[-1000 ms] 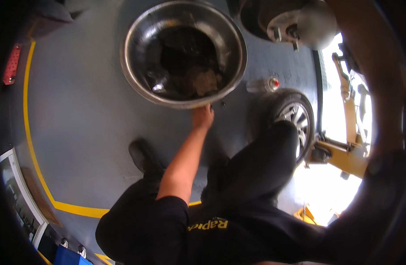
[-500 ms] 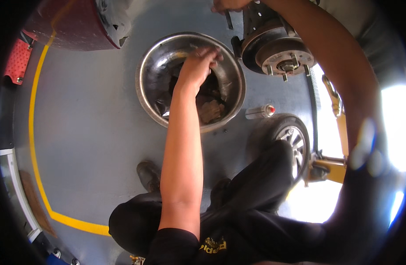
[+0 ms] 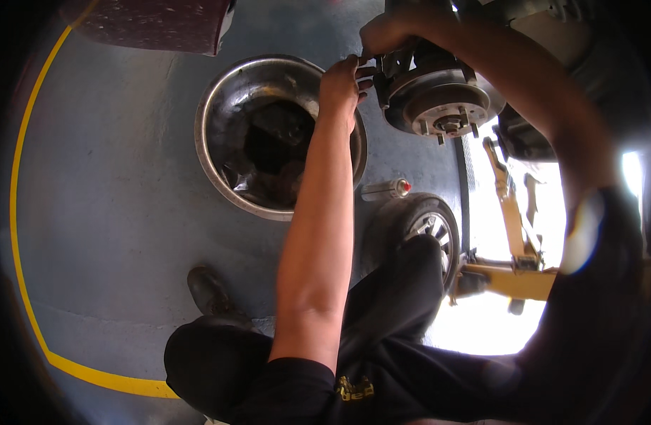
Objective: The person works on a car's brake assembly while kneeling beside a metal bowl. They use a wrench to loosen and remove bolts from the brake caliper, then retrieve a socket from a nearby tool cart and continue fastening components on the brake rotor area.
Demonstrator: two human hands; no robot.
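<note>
My left hand [image 3: 338,91] reaches past the right rim of a metal basin [image 3: 204,134] to the edge of a brake assembly. Its thumb and forefinger come together beside my right hand, the other fingers bent apart; anything in the pinch is too small to make out. My right hand [image 3: 383,34] is curled at the upper left of the brake disc [image 3: 438,99], its grip partly hidden. Wheel studs stick out around the hub [image 3: 450,125]. Dark liquid [image 3: 272,138] lies in the basin, and my left forearm hides its lower right part.
A spray can with a red nozzle [image 3: 389,189] lies on the floor near a removed wheel [image 3: 433,230]. A dark red panel [image 3: 159,25] juts in at the top left. Yellow lift arms [image 3: 513,282] stand at the right. A yellow line [image 3: 15,205] runs along the floor.
My left hand has moved from over the basin up and right to the brake assembly, meeting my right hand. The view has shifted, so the basin and brake disc sit further left.
</note>
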